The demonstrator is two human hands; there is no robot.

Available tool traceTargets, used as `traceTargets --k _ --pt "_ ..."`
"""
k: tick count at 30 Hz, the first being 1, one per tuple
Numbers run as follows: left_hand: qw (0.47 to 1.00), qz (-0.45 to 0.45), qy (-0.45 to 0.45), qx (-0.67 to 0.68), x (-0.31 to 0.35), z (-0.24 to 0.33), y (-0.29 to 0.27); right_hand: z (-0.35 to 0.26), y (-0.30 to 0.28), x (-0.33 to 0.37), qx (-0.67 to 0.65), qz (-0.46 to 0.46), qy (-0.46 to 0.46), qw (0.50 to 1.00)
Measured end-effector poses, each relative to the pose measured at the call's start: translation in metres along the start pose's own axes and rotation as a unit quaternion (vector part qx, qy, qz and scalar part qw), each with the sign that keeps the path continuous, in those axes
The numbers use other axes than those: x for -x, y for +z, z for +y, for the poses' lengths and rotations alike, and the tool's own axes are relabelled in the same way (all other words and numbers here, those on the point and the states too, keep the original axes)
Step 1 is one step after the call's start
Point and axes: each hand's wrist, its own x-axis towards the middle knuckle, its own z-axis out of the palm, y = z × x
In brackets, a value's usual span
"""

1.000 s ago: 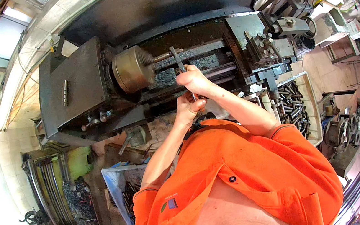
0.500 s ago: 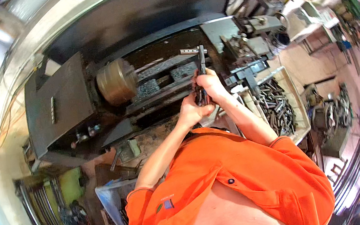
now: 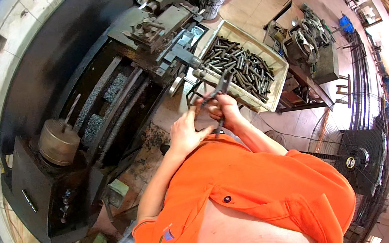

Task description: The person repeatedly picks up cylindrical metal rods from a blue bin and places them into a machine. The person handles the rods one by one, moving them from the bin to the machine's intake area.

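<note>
In front of my orange shirt, both hands are close together at a slim dark metal tool (image 3: 220,125), its kind hard to make out. My right hand (image 3: 230,111) is closed around it. A short metal tube (image 3: 224,82) with an open round end sticks out beyond those fingers, toward the crate. On the other side, my left hand (image 3: 186,131) has its fingers bent at the tool, and its thumb stretches out toward the lower end. The fingers partly hide where tool and tube meet. Just past my hands stands a pale crate (image 3: 279,79) full of dark metal tubes (image 3: 241,62).
A dark lathe runs along the left, with a round chuck (image 3: 59,143), a bed holding metal chips (image 3: 92,128) and a carriage (image 3: 152,30). Behind the crate are a bucket (image 3: 212,2) and a metal stand (image 3: 318,66). A black fan (image 3: 359,160) stands at the right.
The view has turned to the right. My hands have moved from over the lathe bed to beside the crate, and the tool and tube moved with them.
</note>
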Motion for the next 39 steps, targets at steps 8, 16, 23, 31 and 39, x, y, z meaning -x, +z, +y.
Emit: traceTargets --k 8,16,23,31,39 --pt "0.992 0.07 -0.065 0.08 0.015 -0.019 0.031 -0.075 -0.132 -0.016 0.024 -0.026 0.031 0.999" --pt "0.924 0.158 -0.34 0.079 0.129 -0.033 0.072 -0.105 -0.194 -0.071 -0.086 -0.133 0.211 0.964" --pt "0.822 0.269 -0.496 0.079 0.264 -0.034 0.082 0.012 -0.112 -0.026 0.011 -0.095 0.399 0.912" --pt "0.58 0.336 -0.742 0.013 0.513 -0.091 0.119 0.058 -0.046 -0.007 0.167 -0.141 0.441 0.871" --pt "0.654 0.167 -0.729 -0.117 0.542 -0.157 0.145 0.073 -0.035 0.014 0.176 -0.157 0.436 0.868"
